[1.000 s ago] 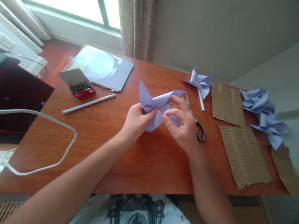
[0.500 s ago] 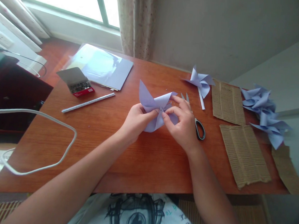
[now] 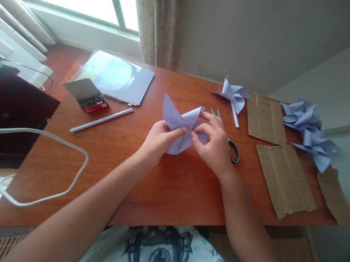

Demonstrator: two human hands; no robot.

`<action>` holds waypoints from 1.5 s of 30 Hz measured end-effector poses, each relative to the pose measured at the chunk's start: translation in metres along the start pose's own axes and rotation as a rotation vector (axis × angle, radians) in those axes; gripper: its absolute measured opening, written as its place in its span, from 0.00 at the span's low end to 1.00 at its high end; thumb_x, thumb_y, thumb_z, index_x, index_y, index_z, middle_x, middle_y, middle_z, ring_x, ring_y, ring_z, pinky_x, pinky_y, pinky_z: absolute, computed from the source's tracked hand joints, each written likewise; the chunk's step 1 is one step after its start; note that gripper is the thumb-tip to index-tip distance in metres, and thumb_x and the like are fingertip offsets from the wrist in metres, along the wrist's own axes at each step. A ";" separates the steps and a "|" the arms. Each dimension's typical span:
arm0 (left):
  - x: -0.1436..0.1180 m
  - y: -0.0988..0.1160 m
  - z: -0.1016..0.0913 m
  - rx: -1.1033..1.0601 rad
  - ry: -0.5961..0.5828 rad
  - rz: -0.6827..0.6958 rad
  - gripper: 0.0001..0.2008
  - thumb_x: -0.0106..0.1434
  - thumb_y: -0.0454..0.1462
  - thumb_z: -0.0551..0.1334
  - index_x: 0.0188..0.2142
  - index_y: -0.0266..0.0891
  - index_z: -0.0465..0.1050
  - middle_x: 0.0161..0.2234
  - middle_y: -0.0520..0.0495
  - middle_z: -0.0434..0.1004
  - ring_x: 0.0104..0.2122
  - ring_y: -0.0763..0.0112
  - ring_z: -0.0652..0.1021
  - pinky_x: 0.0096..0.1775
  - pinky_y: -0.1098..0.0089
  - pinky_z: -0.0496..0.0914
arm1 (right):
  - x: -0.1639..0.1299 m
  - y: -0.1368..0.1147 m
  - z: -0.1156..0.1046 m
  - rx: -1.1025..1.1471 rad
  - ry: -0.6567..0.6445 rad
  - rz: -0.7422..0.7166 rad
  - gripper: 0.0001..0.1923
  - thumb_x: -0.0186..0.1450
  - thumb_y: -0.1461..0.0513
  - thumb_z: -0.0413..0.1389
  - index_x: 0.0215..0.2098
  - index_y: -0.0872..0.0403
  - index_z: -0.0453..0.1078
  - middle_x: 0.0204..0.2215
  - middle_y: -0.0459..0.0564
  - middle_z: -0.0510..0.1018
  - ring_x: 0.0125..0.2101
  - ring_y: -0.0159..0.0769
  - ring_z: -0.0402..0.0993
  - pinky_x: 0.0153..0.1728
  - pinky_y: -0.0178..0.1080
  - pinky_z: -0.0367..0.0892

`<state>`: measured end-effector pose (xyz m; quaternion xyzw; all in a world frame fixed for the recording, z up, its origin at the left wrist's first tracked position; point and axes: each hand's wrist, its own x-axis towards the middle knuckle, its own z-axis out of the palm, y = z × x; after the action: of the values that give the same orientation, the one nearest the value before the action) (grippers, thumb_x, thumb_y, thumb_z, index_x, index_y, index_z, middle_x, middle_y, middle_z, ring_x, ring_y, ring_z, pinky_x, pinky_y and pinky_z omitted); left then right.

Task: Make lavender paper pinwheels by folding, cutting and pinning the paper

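Note:
Between my hands is a lilac paper pinwheel, its blades folded in toward the middle. My left hand grips it from the left, the thumb pressing near the centre and the fingers hidden behind the paper. From the right, my right hand pinches the paper by the centre with thumb and index finger; whether something small is in that pinch I cannot make out. Partly behind my right hand lie scissors with dark handles. A rolled white paper stick rests on the table to the left.
An open red box of small metal pieces stands near a plastic-covered stack of sheets. A finished pinwheel on a stick, corrugated cardboard pieces and more pinwheels lie right. A white cable loops over the wooden table's left side.
My left thumb has slid slightly right over the pinwheel's centre, closer to my right fingertips. The whole view has shifted a little.

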<state>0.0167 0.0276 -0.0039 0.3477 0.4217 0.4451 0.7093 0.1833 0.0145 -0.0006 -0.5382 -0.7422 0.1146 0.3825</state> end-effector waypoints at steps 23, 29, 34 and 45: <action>0.003 -0.002 -0.001 0.083 0.092 0.057 0.11 0.50 0.39 0.74 0.32 0.34 0.82 0.29 0.48 0.83 0.31 0.67 0.79 0.36 0.72 0.72 | -0.001 -0.002 -0.002 0.009 0.037 -0.046 0.04 0.64 0.64 0.61 0.35 0.48 0.74 0.54 0.54 0.76 0.56 0.51 0.71 0.59 0.57 0.65; 0.005 -0.007 -0.003 0.223 0.153 0.121 0.10 0.54 0.40 0.70 0.30 0.33 0.80 0.27 0.50 0.80 0.28 0.69 0.77 0.32 0.73 0.70 | -0.004 -0.008 -0.004 -0.099 0.216 -0.174 0.05 0.66 0.65 0.61 0.38 0.47 0.75 0.36 0.49 0.79 0.40 0.43 0.74 0.45 0.48 0.71; 0.007 -0.014 -0.005 0.292 0.137 0.199 0.08 0.55 0.39 0.69 0.29 0.34 0.78 0.28 0.50 0.79 0.28 0.70 0.76 0.32 0.73 0.69 | -0.005 -0.007 0.004 -0.194 0.118 -0.246 0.03 0.68 0.64 0.59 0.39 0.51 0.75 0.32 0.50 0.79 0.36 0.43 0.71 0.39 0.45 0.70; 0.005 -0.013 -0.002 0.251 0.106 0.212 0.07 0.56 0.38 0.68 0.29 0.34 0.77 0.28 0.51 0.79 0.29 0.71 0.76 0.33 0.73 0.69 | -0.007 -0.005 0.009 -0.306 0.077 -0.200 0.05 0.71 0.63 0.57 0.38 0.52 0.76 0.33 0.52 0.79 0.38 0.44 0.69 0.40 0.45 0.68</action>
<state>0.0208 0.0281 -0.0171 0.4520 0.4716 0.4792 0.5862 0.1745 0.0090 -0.0071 -0.5177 -0.7855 -0.0589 0.3338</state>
